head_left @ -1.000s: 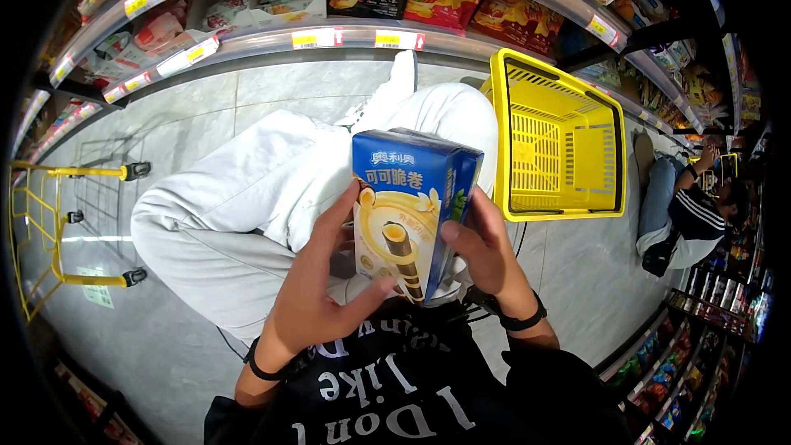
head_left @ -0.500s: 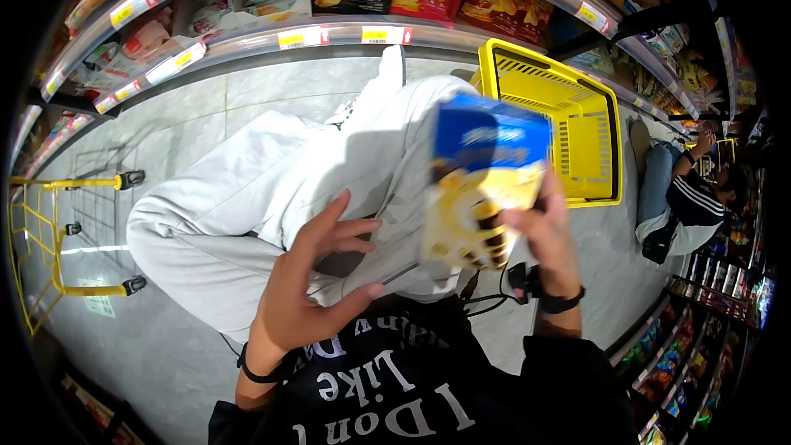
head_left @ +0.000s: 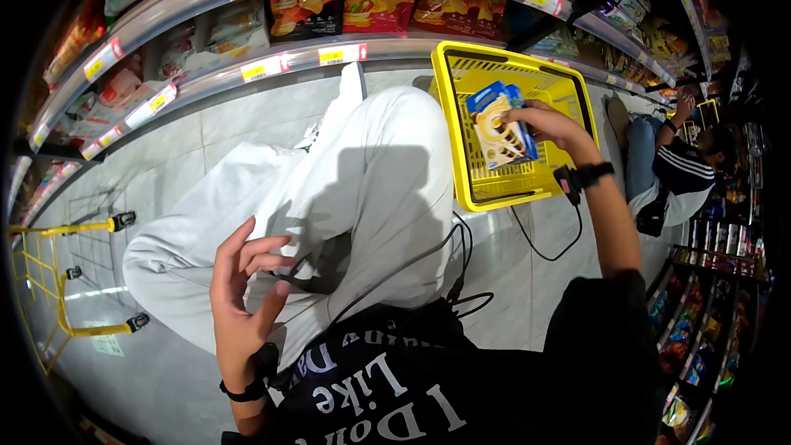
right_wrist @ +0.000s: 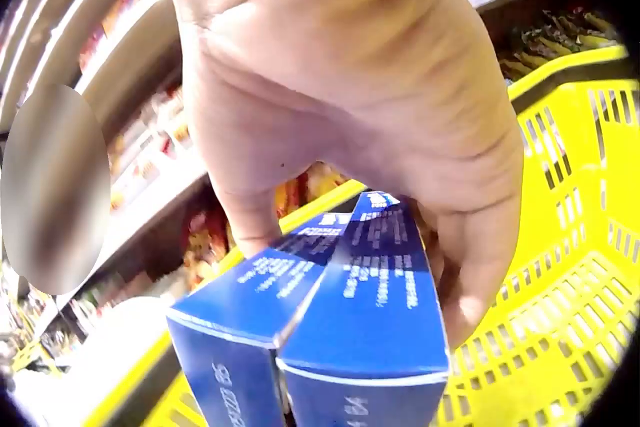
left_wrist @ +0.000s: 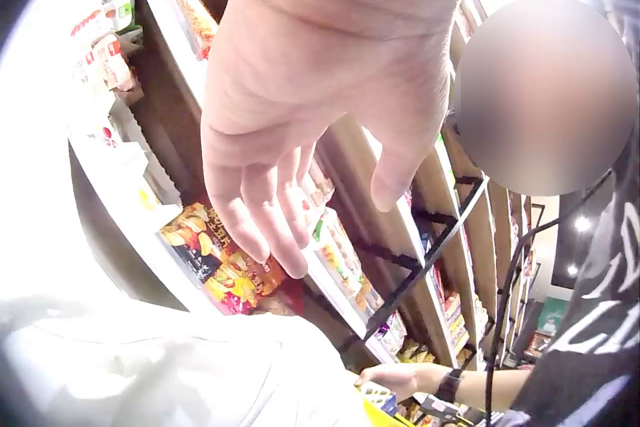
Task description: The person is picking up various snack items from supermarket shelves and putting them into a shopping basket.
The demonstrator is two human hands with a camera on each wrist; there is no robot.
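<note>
In the head view my right hand (head_left: 554,125) grips two blue wafer roll boxes (head_left: 498,130) inside the mouth of the yellow shopping basket (head_left: 449,107). The right wrist view shows the boxes side by side, one box (right_wrist: 235,307) at the thumb and the other box (right_wrist: 370,322) at the fingers. Their printed fronts carry a cream-coloured picture of a dark roll. Over my lap, my left hand (head_left: 243,305) hangs with loosely bent fingers and holds nothing. The left wrist view shows its palm and fingers too.
Snack shelves (head_left: 206,66) with price tags curve along the far side. A yellow cart frame (head_left: 74,330) stands at left. Another person (head_left: 680,169) sits at right beyond the basket. A black cable (head_left: 535,251) loops from my right wrist device.
My left hand has let go of the boxes and drawn back left. My right hand has carried them rightward and forward, from over my lap into the yellow basket's mouth.
</note>
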